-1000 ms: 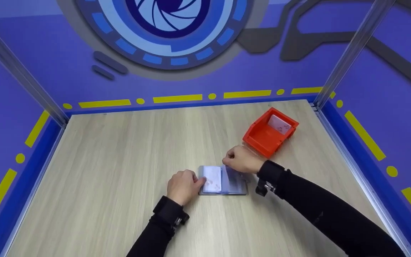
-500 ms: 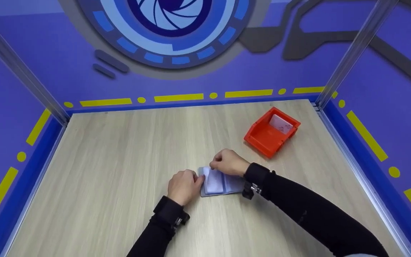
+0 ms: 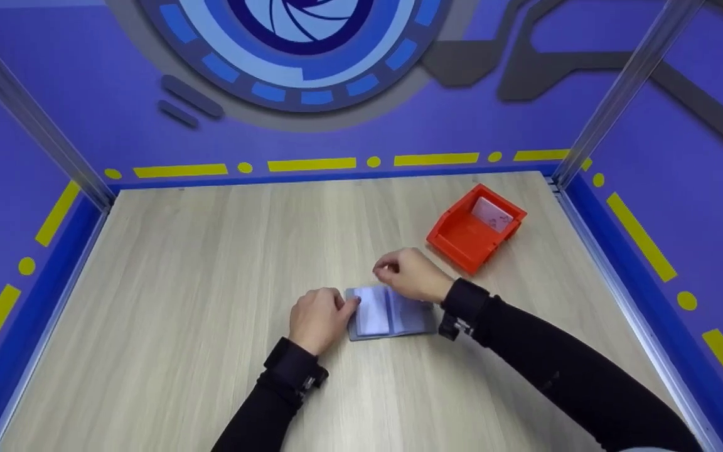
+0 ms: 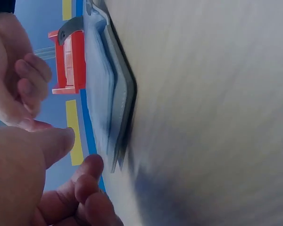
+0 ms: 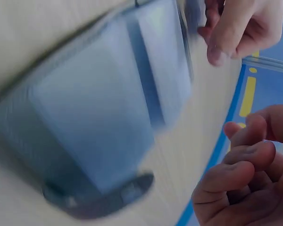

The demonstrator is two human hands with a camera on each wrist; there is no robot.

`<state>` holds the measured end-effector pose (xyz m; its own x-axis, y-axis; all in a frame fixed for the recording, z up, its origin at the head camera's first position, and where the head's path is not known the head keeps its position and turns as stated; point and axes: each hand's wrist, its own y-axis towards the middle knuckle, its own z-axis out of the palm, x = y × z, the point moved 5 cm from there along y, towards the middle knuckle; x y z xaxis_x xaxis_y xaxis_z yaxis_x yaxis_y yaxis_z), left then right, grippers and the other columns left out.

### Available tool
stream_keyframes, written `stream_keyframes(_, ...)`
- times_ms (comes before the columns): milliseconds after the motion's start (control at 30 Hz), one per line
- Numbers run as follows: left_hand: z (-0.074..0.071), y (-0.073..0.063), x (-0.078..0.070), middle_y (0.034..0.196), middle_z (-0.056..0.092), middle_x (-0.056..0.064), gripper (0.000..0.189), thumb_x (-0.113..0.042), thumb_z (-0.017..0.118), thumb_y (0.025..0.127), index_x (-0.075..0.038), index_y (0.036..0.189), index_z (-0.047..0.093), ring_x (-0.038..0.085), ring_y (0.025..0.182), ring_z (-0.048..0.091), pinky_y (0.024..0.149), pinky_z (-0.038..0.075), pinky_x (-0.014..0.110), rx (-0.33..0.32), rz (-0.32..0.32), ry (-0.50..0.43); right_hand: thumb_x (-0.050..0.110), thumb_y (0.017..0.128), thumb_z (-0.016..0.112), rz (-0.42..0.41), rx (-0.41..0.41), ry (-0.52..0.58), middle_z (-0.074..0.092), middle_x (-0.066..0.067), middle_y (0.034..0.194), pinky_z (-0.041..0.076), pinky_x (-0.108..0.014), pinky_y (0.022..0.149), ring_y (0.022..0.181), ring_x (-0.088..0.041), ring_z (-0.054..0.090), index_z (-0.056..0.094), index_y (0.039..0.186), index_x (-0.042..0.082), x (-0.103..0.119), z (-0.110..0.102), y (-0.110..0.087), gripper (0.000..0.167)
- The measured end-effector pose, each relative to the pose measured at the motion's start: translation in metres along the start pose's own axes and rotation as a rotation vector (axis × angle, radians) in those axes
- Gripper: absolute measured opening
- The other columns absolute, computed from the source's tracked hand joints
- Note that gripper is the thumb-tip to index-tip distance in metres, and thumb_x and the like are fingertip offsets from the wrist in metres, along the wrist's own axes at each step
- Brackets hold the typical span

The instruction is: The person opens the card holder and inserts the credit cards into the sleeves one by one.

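A card holder [image 3: 373,317] with clear plastic sleeves lies unfolded on the wooden table, its two halves side by side with a fold between them. My left hand [image 3: 319,321] is at its left edge, the thumb by the margin and nothing between the fingers. Above the right half is my right hand [image 3: 417,276], hiding its upper part. The right wrist view shows these right fingers [image 5: 226,176] loosely bent with nothing in them. Seen from the left wrist, the card holder [image 4: 101,84] shows stacked sleeves and a strap [image 4: 71,29] at the far end.
Behind my right hand stands a red bin [image 3: 462,242], with a pinkish-white patterned card [image 3: 492,215] leaning inside it. Blue-purple panels [image 3: 261,144] with yellow dashes rise along the table's back and sides. Metal posts [image 3: 612,94] mark the corners.
My right hand moved left across the card holder and turned a clear sleeve onto the left half, then drew back up and right. The patterned card there is now covered. My left hand stayed.
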<state>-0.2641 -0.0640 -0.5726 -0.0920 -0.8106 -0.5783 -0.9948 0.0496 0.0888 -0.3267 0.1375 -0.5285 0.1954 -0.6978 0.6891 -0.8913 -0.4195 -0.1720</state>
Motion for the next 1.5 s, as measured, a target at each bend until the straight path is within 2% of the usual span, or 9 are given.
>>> stream_keyframes(100, -0.001, 0.002, -0.001, 0.066, 0.060, -0.005, 0.047, -0.051, 0.083, 0.096, -0.019, 0.066, 0.065, 0.014, 0.060, 0.053, 0.058, 0.039, 0.032, 0.007, 0.007, 0.005, 0.024, 0.110, 0.067, -0.015, -0.066, -0.016, 0.078, -0.007, 0.107, 0.056, -0.034, 0.082, 0.090, -0.021, 0.064, 0.081, 0.125, 0.010, 0.001, -0.024, -0.004, 0.025)
stream_keyframes(300, 0.006, 0.000, 0.001, 0.063, 0.051, -0.008, 0.054, -0.059, 0.085, 0.091, -0.021, 0.062, 0.059, 0.012, 0.057, 0.048, 0.055, 0.035, 0.030, 0.073, -0.010, 0.026, 0.019, 0.109, 0.065, -0.034, -0.178, -0.043, 0.079, -0.010, 0.106, 0.058, -0.037, 0.081, 0.087, -0.024, 0.066, 0.081, 0.119, 0.009, -0.008, -0.071, -0.013, 0.021)
stream_keyframes(500, 0.011, -0.002, 0.003, 0.062, 0.047, -0.009, 0.055, -0.057, 0.085, 0.092, -0.021, 0.062, 0.056, 0.012, 0.056, 0.043, 0.054, 0.032, 0.030, 0.089, -0.024, 0.022, 0.021, 0.111, 0.061, 0.090, -0.285, -0.150, 0.079, -0.014, 0.119, 0.062, -0.049, 0.099, 0.101, -0.029, 0.070, 0.078, 0.129, 0.005, -0.035, -0.118, -0.017, 0.029)
stream_keyframes(600, 0.011, -0.002, 0.003, 0.063, 0.047, -0.009, 0.055, -0.057, 0.085, 0.092, -0.021, 0.063, 0.056, 0.012, 0.056, 0.044, 0.054, 0.032, 0.030, 0.092, -0.024, 0.026, 0.023, 0.110, 0.059, 0.162, -0.321, -0.225, 0.076, -0.017, 0.115, 0.060, -0.046, 0.089, 0.094, -0.030, 0.067, 0.075, 0.131, 0.003, -0.055, -0.140, -0.019, 0.033)
stream_keyframes(733, 0.011, -0.001, 0.003, 0.062, 0.048, -0.008, 0.055, -0.056, 0.086, 0.091, -0.020, 0.063, 0.056, 0.013, 0.056, 0.045, 0.053, 0.033, 0.031, 0.095, -0.023, 0.029, 0.024, 0.108, 0.061, 0.225, -0.347, -0.311, 0.072, -0.020, 0.103, 0.052, -0.038, 0.071, 0.083, -0.031, 0.064, 0.074, 0.122, 0.000, -0.083, -0.165, -0.020, 0.031)
stream_keyframes(800, 0.012, 0.000, 0.003, 0.062, 0.048, -0.008, 0.055, -0.055, 0.087, 0.090, -0.020, 0.063, 0.056, 0.013, 0.056, 0.045, 0.053, 0.033, 0.031, 0.098, -0.027, 0.025, 0.024, 0.107, 0.063, 0.264, -0.339, -0.342, 0.072, -0.021, 0.102, 0.052, -0.037, 0.070, 0.083, -0.032, 0.065, 0.072, 0.119, -0.002, -0.098, -0.175, -0.020, 0.030)
stream_keyframes(967, 0.013, 0.001, 0.003, 0.064, 0.050, -0.008, 0.054, -0.054, 0.088, 0.089, -0.020, 0.063, 0.056, 0.013, 0.057, 0.047, 0.054, 0.034, 0.031, 0.114, -0.050, 0.017, 0.023, 0.105, 0.069, 0.354, -0.279, -0.400, 0.070, -0.026, 0.103, 0.055, -0.046, 0.078, 0.088, -0.037, 0.065, 0.065, 0.115, -0.006, -0.137, -0.190, -0.019, 0.031)
stream_keyframes(1067, 0.012, 0.001, 0.004, 0.064, 0.051, -0.008, 0.053, -0.054, 0.089, 0.089, -0.020, 0.063, 0.056, 0.014, 0.058, 0.048, 0.055, 0.034, 0.031, 0.115, -0.061, 0.016, 0.022, 0.105, 0.069, 0.379, -0.279, -0.417, 0.070, -0.029, 0.106, 0.055, -0.053, 0.086, 0.093, -0.041, 0.064, 0.062, 0.115, -0.008, -0.151, -0.193, -0.018, 0.033)
stream_keyframes(1500, 0.014, 0.001, 0.003, 0.064, 0.051, -0.008, 0.052, -0.052, 0.089, 0.089, -0.020, 0.063, 0.058, 0.014, 0.059, 0.048, 0.056, 0.034, 0.032, 0.123, -0.075, 0.008, 0.030, 0.099, 0.080, 0.507, -0.337, -0.506, 0.071, -0.029, 0.109, 0.058, -0.058, 0.089, 0.098, -0.044, 0.069, 0.064, 0.117, -0.007, -0.167, -0.199, -0.003, 0.044)
